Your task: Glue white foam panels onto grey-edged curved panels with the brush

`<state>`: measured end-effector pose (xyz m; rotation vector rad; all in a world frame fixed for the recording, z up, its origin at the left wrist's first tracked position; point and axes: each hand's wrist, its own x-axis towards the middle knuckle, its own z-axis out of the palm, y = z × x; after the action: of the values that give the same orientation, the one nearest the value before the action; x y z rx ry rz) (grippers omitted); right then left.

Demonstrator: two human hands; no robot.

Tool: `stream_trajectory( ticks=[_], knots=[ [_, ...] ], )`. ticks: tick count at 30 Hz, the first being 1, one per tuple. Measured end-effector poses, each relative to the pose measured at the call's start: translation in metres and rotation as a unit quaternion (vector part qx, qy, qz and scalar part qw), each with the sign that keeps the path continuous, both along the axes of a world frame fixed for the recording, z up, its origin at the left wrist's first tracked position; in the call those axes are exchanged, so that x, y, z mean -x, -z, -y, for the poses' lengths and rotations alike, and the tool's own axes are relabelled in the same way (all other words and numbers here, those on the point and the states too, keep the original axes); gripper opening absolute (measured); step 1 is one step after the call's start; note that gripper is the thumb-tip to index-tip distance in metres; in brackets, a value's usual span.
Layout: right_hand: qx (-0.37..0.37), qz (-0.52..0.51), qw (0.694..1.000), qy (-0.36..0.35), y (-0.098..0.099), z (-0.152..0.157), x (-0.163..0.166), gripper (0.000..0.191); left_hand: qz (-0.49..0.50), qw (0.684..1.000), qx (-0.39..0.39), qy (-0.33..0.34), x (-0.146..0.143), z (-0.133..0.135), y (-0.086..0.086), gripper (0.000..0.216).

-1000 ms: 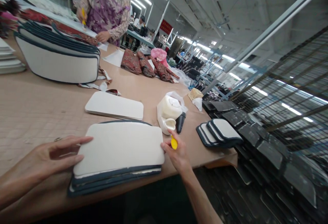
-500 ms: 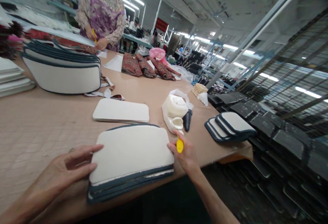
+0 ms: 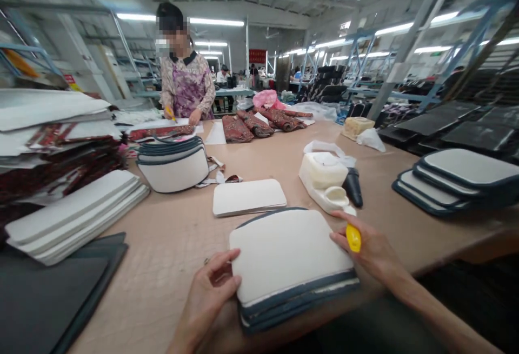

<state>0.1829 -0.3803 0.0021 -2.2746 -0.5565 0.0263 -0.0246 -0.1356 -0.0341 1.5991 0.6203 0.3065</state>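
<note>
A small stack of white foam pads with dark blue edging [image 3: 287, 259] lies at the near edge of the table [image 3: 170, 235]. My left hand [image 3: 208, 294] rests against the stack's left side, fingers curled onto the top pad. At the stack's right corner my right hand [image 3: 371, 248] touches the top pad and grips a small yellow tool [image 3: 353, 238] in closed fingers.
A single white pad [image 3: 248, 196] lies behind the stack. A white glue jug [image 3: 326, 178] with a black item beside it stands to the right. More pad stacks sit at right [image 3: 454, 181] and left [image 3: 77, 213]. A person in a purple apron [image 3: 186, 86] works at the far end.
The view has swung left and levelled, so the left side of the table now shows. Both hands have stayed on the pad stack, the left now more curled at its edge.
</note>
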Motion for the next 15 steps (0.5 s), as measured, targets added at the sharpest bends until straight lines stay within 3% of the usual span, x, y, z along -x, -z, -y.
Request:
stream_trajectory(
  ticks=[9, 12, 15],
  knots=[
    [0.037, 0.03, 0.999, -0.007, 0.012, 0.001, -0.004, 0.043, 0.074, 0.997, -0.008, -0.023, 0.0, 0.007, 0.004, 0.035],
    [0.084, 0.104, 0.991, -0.02, 0.019, 0.008, -0.007, 0.04, 0.056, 0.99, -0.129, -0.019, 0.005, 0.006, -0.001, 0.031],
    [0.099, 0.215, 0.971, -0.039, 0.017, 0.012, -0.004, 0.033, 0.092, 0.948, -0.299, -0.053, 0.005, 0.008, -0.013, 0.027]
  ],
)
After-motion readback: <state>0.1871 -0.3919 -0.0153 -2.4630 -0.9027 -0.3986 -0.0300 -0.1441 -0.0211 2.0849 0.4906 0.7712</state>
